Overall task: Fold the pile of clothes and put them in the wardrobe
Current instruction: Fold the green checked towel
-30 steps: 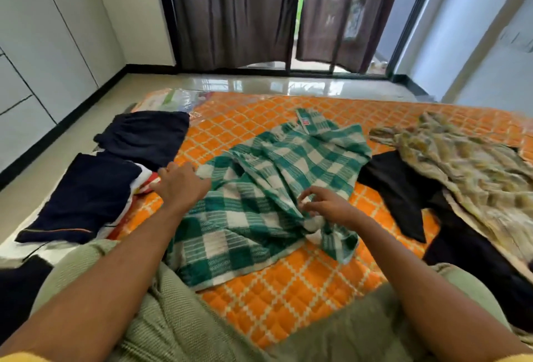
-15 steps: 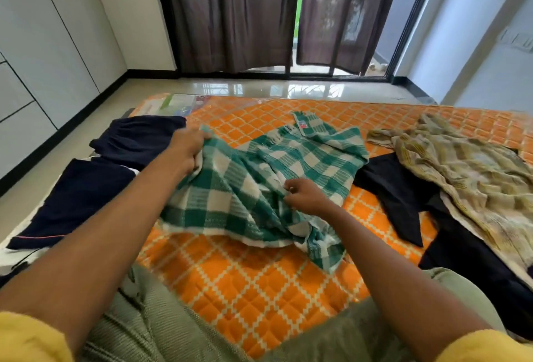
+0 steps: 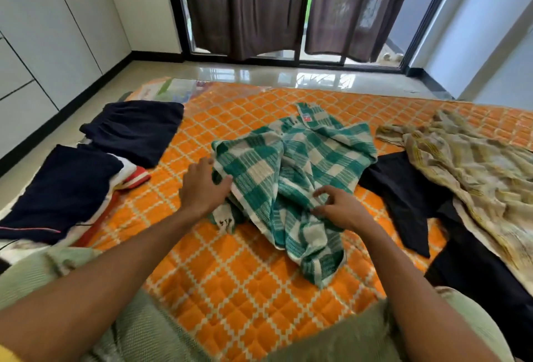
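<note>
Head view, looking down over both forearms at an orange quilted mattress [image 3: 259,289] on the floor. The item being folded, a green checked cloth [image 3: 294,177], lies rumpled at mid-mattress, one end trailing toward the viewer.

To do this fold well, my judgement: flatten the bunched middle first, match edge to edge, then bring the L side over in one sweep w/ the R hand pinning the centre so the layers don't slide. The loose near end prob. needs tucking in before the next fold.

L hand [image 3: 203,188]: back of hand up, arm reaching fwd, at the cloth's left edge. Thumb lies over the top layer w/ fingers at the fold, so it appears to grip that edge.

R hand [image 3: 340,208]: just right of centre, wrist low, fingers arched & curled, tips touching the fabric. Can't tell whether it pinches a crease or only rests there.

Elsewhere:
- Left: two dark folded garments [image 3: 63,188], one stacked on lighter items.
- Right: a black garment [image 3: 403,197], unfolded, partly under a beige striped one [image 3: 476,177].
- Far left: white panelled doors [image 3: 43,29], likely the wardrobe, well apart from the cloth.
- Behind: brown curtains [image 3: 245,6].
</note>
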